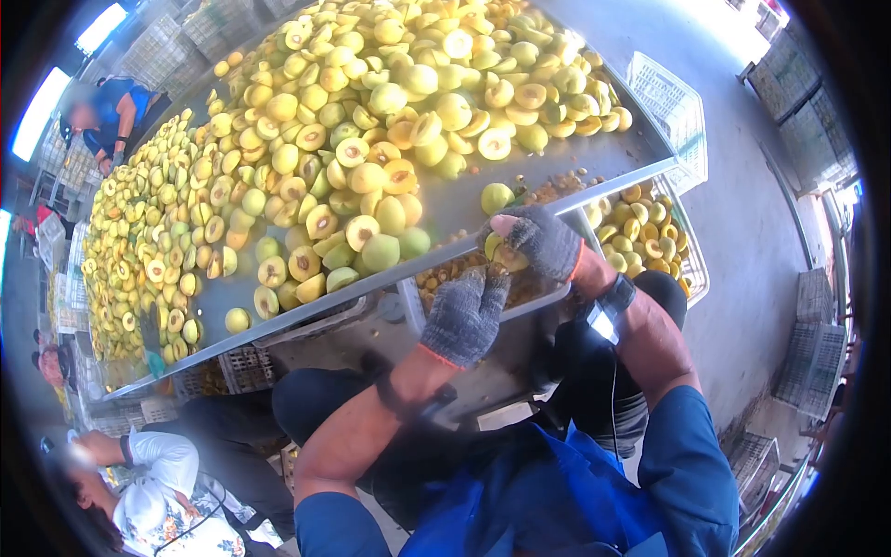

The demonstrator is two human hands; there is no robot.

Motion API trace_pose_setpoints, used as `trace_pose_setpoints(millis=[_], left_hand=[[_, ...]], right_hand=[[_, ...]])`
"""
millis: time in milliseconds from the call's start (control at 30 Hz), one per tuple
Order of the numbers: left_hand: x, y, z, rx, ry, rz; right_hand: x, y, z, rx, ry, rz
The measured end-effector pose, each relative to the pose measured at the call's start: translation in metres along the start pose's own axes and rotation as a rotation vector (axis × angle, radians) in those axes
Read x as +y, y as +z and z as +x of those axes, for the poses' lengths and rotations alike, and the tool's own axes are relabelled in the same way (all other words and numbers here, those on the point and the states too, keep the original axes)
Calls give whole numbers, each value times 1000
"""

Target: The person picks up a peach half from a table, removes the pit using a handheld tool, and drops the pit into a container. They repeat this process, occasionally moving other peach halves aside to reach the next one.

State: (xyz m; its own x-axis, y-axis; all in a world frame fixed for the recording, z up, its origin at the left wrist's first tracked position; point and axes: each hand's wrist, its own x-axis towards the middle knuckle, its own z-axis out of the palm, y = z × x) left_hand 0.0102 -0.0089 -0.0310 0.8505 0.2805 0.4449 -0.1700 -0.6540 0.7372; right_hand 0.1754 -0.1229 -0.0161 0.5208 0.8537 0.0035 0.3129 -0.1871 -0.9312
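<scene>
Both my hands wear grey knitted gloves and meet over the metal table's front edge. My right hand (538,243) is closed around a yellow-green fruit piece (509,255), its bare thumb tip showing. Just left of it and lower, my left hand (466,314) has its fingers together, their tips near the underside of that piece; what they hold, if anything, is hidden. Below the hands is a white crate (408,302) with small brown pieces in it. A whole fruit (497,198) lies on the table beside my right hand, near scattered pits (561,183).
Halved and whole fruits (371,176) are heaped over the metal table (436,195). A crate of fruit halves (701,269) stands right of my hands, an empty white crate (668,111) beyond it. One person (121,107) works at the far left, another (158,473) sits at lower left.
</scene>
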Motion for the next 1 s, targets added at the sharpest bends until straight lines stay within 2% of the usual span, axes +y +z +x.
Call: trace_pose_setpoints(millis=[33,100,167,233,300,367,433,500,600,733,800,933,1000], left_hand=[[2,3,0,-2,-76,-46],[2,20,-9,13,-267,-169],[0,25,-9,69,-259,-153],[1,22,-4,110,-126,-63],[0,16,0,70,-130,-108],[-5,10,3,18,-142,-146],[-9,10,2,-20,-100,-114],[-10,10,-1,-75,-160,-129],[-7,11,-3,-83,-261,-200],[-3,11,-3,-65,-339,-260],[-5,10,-2,-113,-285,-167],[-12,13,-6,-219,-283,-192],[-24,21,-11,-133,-75,-88]], right_hand=[[-1,-2,2,-9,-87,-111],[7,6,4,60,-193,-145],[12,18,5,160,-269,-134],[11,27,2,235,-119,53],[-11,25,-3,251,228,362],[1,19,0,231,-88,46],[11,12,1,179,-123,-94],[-1,5,0,100,114,-54],[-7,4,1,51,165,4],[-5,7,3,78,141,-87],[-14,5,0,80,100,-132],[-15,-9,6,-158,129,-205],[-8,-11,11,-198,123,-139]])
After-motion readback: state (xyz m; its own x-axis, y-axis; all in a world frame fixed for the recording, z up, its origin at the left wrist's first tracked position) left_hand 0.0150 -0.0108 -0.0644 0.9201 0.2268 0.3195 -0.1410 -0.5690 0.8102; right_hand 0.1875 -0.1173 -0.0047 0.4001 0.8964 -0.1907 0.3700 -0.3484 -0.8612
